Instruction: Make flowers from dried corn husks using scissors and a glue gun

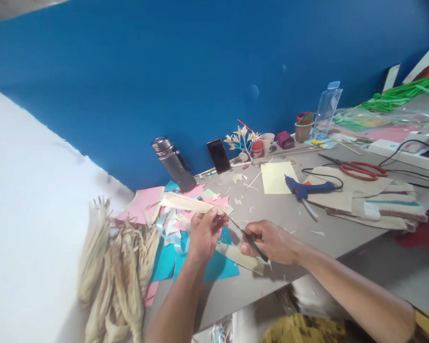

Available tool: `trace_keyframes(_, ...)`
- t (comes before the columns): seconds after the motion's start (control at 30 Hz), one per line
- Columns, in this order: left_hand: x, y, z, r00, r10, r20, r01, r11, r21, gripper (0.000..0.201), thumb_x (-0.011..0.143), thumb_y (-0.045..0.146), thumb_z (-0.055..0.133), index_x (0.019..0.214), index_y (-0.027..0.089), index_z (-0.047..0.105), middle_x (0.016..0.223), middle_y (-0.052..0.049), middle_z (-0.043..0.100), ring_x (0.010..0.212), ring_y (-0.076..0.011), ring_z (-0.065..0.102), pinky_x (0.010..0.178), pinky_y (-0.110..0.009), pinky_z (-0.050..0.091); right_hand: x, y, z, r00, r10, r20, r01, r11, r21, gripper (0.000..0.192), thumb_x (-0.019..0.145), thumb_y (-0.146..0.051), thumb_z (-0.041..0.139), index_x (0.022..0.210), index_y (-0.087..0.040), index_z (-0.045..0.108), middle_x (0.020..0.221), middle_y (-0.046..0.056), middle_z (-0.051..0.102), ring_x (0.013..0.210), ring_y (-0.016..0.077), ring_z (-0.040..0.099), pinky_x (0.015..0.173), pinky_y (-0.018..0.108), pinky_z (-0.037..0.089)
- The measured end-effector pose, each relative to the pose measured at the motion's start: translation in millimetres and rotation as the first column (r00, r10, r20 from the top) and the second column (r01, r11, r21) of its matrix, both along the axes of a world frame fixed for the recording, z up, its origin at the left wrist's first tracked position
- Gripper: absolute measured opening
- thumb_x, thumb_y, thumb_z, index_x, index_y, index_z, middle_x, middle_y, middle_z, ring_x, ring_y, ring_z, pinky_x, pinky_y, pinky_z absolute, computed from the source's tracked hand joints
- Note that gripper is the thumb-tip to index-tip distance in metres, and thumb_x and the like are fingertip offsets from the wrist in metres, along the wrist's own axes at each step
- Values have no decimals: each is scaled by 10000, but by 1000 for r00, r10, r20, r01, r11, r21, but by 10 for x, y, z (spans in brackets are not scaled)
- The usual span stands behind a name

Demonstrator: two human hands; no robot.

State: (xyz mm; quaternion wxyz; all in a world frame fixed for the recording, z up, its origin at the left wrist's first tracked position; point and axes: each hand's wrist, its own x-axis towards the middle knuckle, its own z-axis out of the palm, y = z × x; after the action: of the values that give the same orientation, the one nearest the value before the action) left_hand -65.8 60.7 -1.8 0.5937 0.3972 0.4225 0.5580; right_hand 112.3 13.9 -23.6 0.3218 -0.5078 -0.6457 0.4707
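Note:
My left hand (205,236) pinches one end of a long, cream-coloured strip of corn husk (184,202), which points away to the left. In my right hand (273,242) is a pair of dark-handled scissors (252,243). Their thin blades reach up to the end of the strip by my left fingertips; whether they touch it I cannot tell. Below and between my hands, another pale husk strip (241,258) lies over blue paper (209,266). Bundles of dried corn husks (119,271) are at the left.
Pink paper (145,205) and scraps surround a dark flask (175,164). A phone (219,156) leans against the wall beside husk flowers (243,139). Rightward are yellow paper (277,178), a blue glue gun (309,187), red-handled scissors (364,170), a bottle (327,110) and a power strip (403,152).

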Motion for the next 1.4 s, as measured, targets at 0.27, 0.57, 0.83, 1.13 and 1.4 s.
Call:
trace_keyframes(0.27,14,-10,-14,998,-46,-53,47,998,31,161,663,287,706,630,146,635,562,-9,621,533,-133,599,561,-253,498,-114,-9,8,994,-11,-113,-4,991,-137,463,705,-510,750,528,-181,477,493,-51,392,501,87,309,458,235,222)
trace_keyframes(0.57,-43,-26,39,993,-93,-72,96,995,37,146,675,269,689,627,135,657,575,-12,634,526,-145,620,548,-260,495,-59,3,-46,993,45,-113,-63,985,-162,529,717,-599,749,511,-158,543,477,-16,508,469,76,332,444,233,233)
trace_keyframes(0.83,-81,-17,35,976,-168,-141,171,985,9,131,668,248,688,630,128,654,570,-19,630,528,-155,626,533,-263,484,-32,0,-37,987,82,-137,-103,982,-159,500,703,-571,769,536,-158,541,519,7,597,490,89,411,474,232,308)
trace_keyframes(1.13,-119,3,50,951,-274,-143,273,962,-25,175,648,264,752,632,111,669,593,-54,658,549,-179,638,526,-274,478,64,42,-118,984,73,-164,-103,978,-179,452,708,-495,786,522,-162,544,490,-8,593,464,83,405,463,234,294)
trace_keyframes(1.4,-116,10,57,934,-323,-150,322,946,-33,148,659,243,723,602,109,694,580,-74,670,548,-174,627,533,-275,484,109,27,-57,990,64,-128,-87,979,-185,487,696,-527,778,476,-158,550,466,-5,575,458,81,380,461,236,269)
